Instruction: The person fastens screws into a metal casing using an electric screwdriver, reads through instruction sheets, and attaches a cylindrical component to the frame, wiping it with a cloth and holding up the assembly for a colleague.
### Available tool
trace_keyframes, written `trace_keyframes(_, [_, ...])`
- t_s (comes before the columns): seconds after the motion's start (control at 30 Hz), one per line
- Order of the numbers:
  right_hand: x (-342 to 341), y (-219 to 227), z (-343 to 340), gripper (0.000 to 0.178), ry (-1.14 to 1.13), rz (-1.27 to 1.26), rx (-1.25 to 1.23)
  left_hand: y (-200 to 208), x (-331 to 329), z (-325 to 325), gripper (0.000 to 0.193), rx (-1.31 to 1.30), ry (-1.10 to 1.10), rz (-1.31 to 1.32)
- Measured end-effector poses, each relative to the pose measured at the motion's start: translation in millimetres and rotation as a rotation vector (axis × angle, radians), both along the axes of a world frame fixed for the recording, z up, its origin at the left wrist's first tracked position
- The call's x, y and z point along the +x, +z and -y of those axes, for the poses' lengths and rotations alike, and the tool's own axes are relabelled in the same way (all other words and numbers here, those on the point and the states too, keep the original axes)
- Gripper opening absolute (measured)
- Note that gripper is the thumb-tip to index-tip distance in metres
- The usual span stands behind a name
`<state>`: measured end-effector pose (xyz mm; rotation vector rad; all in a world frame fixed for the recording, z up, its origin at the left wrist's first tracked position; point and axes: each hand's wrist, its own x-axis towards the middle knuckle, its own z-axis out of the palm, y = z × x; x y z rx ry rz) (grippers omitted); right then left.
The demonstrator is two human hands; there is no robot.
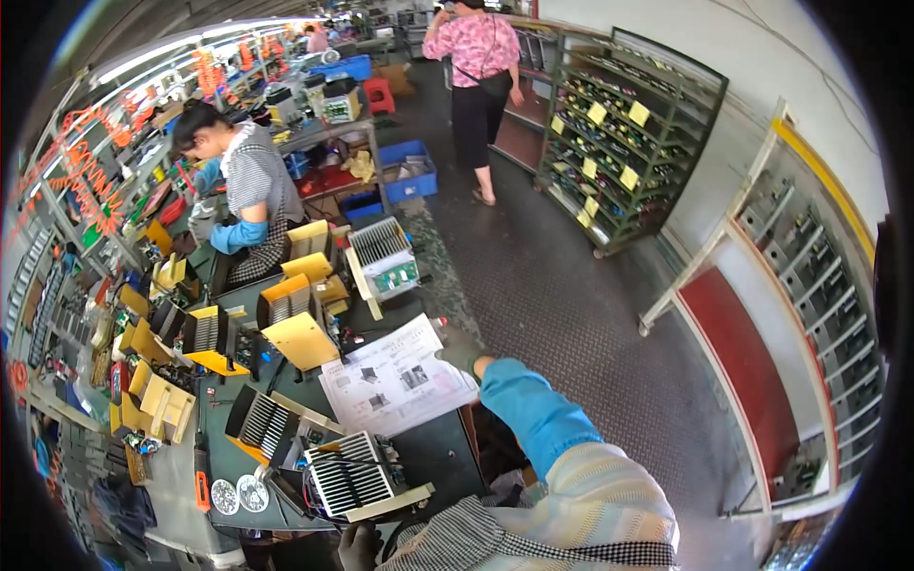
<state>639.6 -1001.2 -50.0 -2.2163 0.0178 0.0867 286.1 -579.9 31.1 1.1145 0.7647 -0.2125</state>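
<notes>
My right hand (461, 350), in a grey glove with a blue sleeve cover on the arm, is at the right edge of printed sheets (398, 383) lying on the bench. Its fingers are closed, and a small red-and-white object (440, 323) sticks out past them. Low in the picture is my left hand (358, 548) in a dark glove, below a finned metal housing (348, 474); its fingers are mostly hidden. Left of that housing stands another finned housing (262, 424) with a yellow side.
Several yellow-sided housings (297, 328) crowd the bench. An orange-handled tool (202, 490) lies beside two round silver discs (238, 496). A co-worker (255, 186) works further along. Another person (476, 67) stands in the aisle near a wheeled rack (624, 143). Blue bins (409, 181) sit past the bench.
</notes>
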Motion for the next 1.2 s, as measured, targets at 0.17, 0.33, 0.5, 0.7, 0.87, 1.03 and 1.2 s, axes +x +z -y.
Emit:
trace_keyframes(0.17, [-3.6,51.1,-32.7,0.066,0.078,-0.083,-0.141,10.4,1.3,11.0,0.017,0.508,-0.352,0.318])
trace_keyframes(0.33, [-20.1,61.0,-29.0,0.07,-0.117,0.119,-0.245,-13.6,-2.4,3.9,0.02,0.539,-0.442,0.39])
trace_keyframes(0.5, [-54.7,60.4,0.7,0.071,-0.245,0.122,-0.277,9.4,1.1,20.5,0.019,0.065,0.002,0.012])
trace_keyframes(0.7, [-99.5,40.3,28.1,0.073,-0.314,-0.118,-0.176,14.9,1.2,35.5,0.016,0.093,-0.075,0.033])
trace_keyframes(0.87, [-102.7,38.4,24.1,0.078,-0.247,-0.156,-0.129,7.1,-9.1,33.2,0.021,0.08,-0.181,0.092])
trace_keyframes(1.03, [-91.2,29.5,8.8,0.075,-0.174,-0.138,-0.112,23.5,-21.6,53.7,0.03,0.102,-0.028,0.014])
trace_keyframes(1.2, [-92.7,29.2,3.9,0.074,-0.247,-0.116,-0.158,6.0,-45.2,48.8,0.038,0.08,0.051,0.012])
